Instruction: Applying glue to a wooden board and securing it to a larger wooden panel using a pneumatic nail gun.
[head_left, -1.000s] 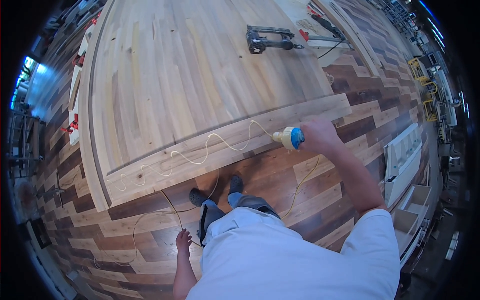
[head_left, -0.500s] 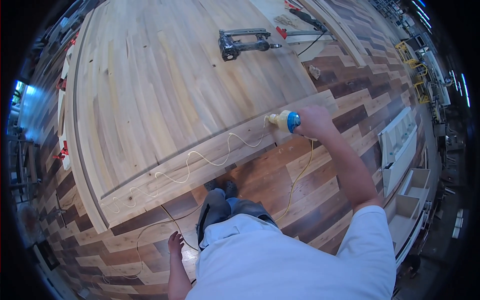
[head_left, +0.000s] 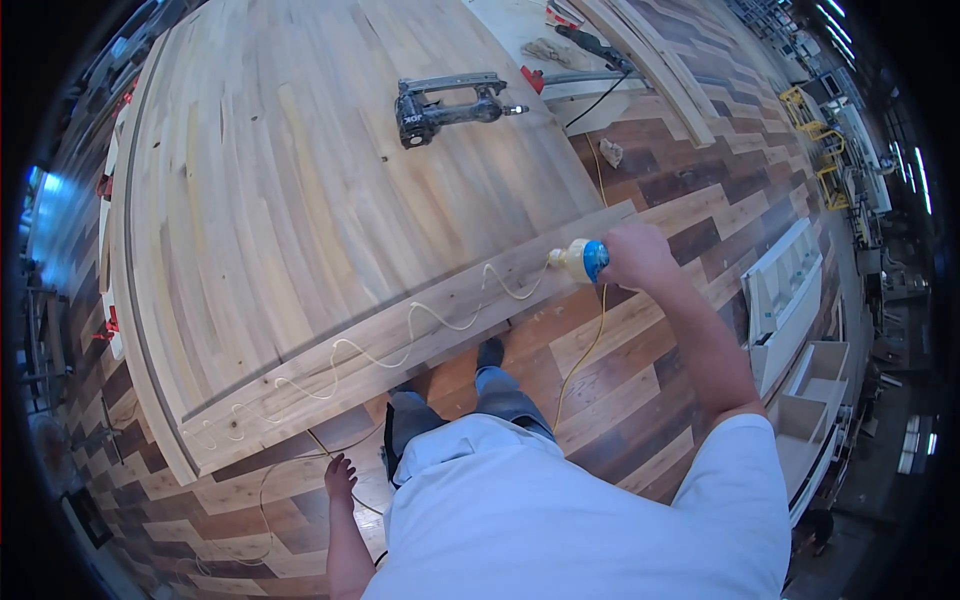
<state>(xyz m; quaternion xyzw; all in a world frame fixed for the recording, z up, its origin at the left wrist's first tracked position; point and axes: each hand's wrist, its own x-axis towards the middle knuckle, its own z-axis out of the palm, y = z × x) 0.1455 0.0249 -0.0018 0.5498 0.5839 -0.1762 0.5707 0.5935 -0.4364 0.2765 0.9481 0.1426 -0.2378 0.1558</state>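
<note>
My right hand (head_left: 637, 255) is closed around a glue bottle (head_left: 573, 262) with a blue base and a pale yellow, cream-smeared nozzle end. The bottle lies tipped sideways, nozzle toward the left, over a light wooden board (head_left: 250, 430). A wavy cream bead of glue (head_left: 411, 325) runs along that board from its left end up to the nozzle. Behind the board, along its far edge, spreads a large panel of joined wooden strips (head_left: 290, 190). Down by my side hangs my left hand (head_left: 341, 477), fingers loosely apart and holding nothing.
A black nail gun (head_left: 450, 108) rests on the panel. Long boards (head_left: 670, 90) and a red-ended clamp (head_left: 533, 79) lie beyond it. A yellow hose (head_left: 583, 365) trails over the plank-patterned floor. White drawer-like boxes (head_left: 805, 390) stand at the right.
The bottle in my right hand has moved right along the board, and the glue bead has grown longer behind it. My view and feet have shifted rightward too.
</note>
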